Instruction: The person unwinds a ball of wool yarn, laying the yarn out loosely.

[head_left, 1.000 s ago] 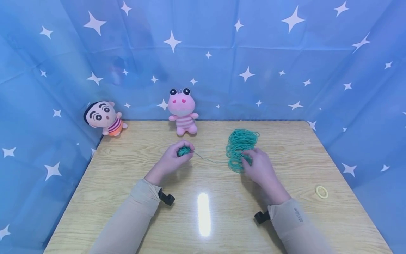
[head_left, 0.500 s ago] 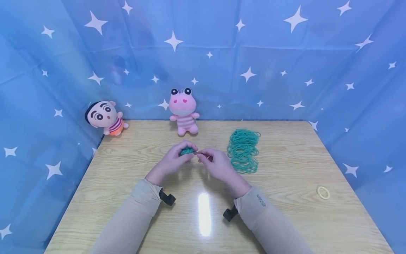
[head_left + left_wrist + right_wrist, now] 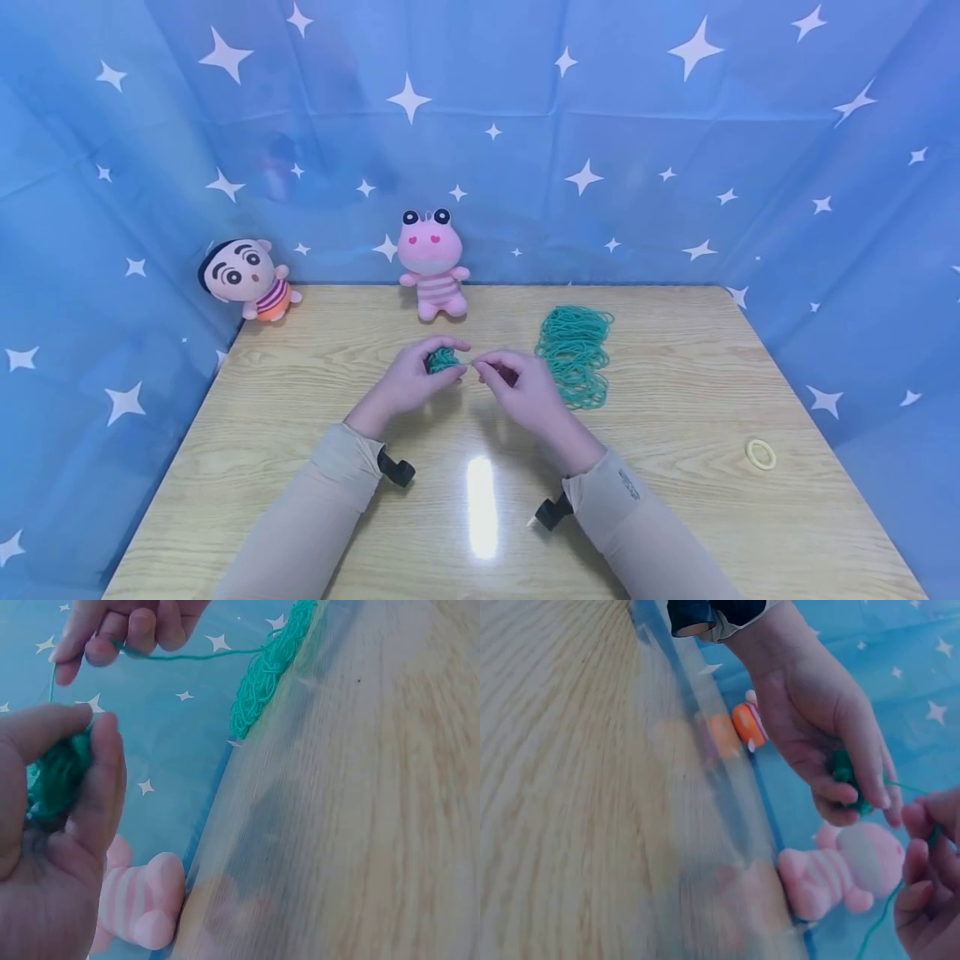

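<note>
A small ball of green yarn (image 3: 442, 360) sits in my left hand (image 3: 401, 382), held between thumb and fingers. In the left wrist view, the ball (image 3: 58, 776) is partly covered by those fingers. Just to its right, my right hand (image 3: 531, 396) pinches the yarn strand (image 3: 187, 657) between thumb and forefinger. From the ball the strand runs through the right fingers and on to a looped skein of green yarn (image 3: 574, 346), which lies flat on the table behind the right hand.
On the wooden table (image 3: 247, 467), a pink plush toy (image 3: 431, 267) sits at the back, with a dark-haired plush doll (image 3: 251, 279) at the back left corner. A pale yellow ring (image 3: 761, 454) lies on the right. A blue starry curtain (image 3: 637, 125) surrounds the table.
My right hand has left the skein and moved left, close beside the ball, then drawn back very slightly. The left hand stays in nearly the same place with the ball.
</note>
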Motion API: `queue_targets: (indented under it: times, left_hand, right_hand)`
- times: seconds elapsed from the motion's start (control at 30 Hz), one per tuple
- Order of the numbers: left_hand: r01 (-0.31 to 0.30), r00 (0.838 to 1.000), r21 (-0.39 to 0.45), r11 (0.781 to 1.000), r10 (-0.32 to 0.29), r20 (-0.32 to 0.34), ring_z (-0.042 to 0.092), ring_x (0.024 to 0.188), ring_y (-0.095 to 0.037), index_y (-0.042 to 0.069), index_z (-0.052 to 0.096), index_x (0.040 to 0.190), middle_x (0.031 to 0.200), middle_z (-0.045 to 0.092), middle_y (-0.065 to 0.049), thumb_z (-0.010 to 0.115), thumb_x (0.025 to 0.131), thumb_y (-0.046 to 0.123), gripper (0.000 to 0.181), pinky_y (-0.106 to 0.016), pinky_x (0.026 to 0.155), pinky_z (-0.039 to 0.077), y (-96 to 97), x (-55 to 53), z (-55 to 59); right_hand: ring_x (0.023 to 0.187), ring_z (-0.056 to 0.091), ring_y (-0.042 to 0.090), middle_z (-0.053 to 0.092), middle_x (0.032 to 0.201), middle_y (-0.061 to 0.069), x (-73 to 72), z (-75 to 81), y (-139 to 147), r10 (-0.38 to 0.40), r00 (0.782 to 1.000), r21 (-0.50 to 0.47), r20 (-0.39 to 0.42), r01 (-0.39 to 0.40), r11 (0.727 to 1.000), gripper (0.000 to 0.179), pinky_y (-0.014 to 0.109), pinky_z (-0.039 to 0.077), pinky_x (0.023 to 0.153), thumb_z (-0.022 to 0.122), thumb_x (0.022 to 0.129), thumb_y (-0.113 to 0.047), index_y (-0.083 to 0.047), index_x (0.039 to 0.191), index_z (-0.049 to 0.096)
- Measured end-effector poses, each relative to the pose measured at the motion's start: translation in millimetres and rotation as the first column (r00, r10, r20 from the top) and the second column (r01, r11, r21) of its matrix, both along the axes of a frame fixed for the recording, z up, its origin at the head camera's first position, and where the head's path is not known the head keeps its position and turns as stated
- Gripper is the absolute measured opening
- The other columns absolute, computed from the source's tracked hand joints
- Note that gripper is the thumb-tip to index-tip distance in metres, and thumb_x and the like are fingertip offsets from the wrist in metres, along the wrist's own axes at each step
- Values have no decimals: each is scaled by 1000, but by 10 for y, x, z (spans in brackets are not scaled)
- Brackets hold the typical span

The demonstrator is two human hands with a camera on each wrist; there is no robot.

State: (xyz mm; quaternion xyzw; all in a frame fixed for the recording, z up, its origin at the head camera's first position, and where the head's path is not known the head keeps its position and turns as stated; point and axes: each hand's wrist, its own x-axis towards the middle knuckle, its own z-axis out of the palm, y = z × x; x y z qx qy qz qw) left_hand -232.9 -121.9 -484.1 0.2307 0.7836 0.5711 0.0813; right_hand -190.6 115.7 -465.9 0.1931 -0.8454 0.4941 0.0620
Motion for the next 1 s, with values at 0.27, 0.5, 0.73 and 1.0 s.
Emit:
queue_targets:
  times: [0.27,0.5,0.73,1.0]
  left_hand:
    - [-95,995,43,995,97,-40,73,109,-31,12,49,88,124,77,-9,87,95,17,39,-28,86,57,9,-22,-12]
    - [-10,999,76,997,13,-33,62,86,-16,10,60,107,95,64,-3,82,99,12,24,-27,78,57,-14,2,15]
    - [123,981,275,954,-158,109,71,88,-16,-7,57,127,110,70,-11,56,114,6,19,-41,83,70,-24,17,40]
    - [7,996,214,977,-25,81,73,85,-16,3,64,114,119,78,-10,75,103,5,16,-32,78,67,-66,-2,16]
  right_hand:
    - [64,56,9,77,85,-1,49,3,129,3,999,49,-44,-1,999,15,23,48,56,71,109,-23,-17,113,85]
    - [65,57,9,79,87,7,17,12,286,-66,994,78,-91,73,994,17,24,50,58,72,109,-23,-12,114,84]
    - [65,60,7,80,88,3,8,26,370,-99,990,90,-101,109,990,19,24,52,59,71,109,-24,-12,117,83]
    - [67,62,5,80,89,6,6,32,444,-128,978,44,-166,137,990,18,23,54,60,71,109,-20,-9,116,83]
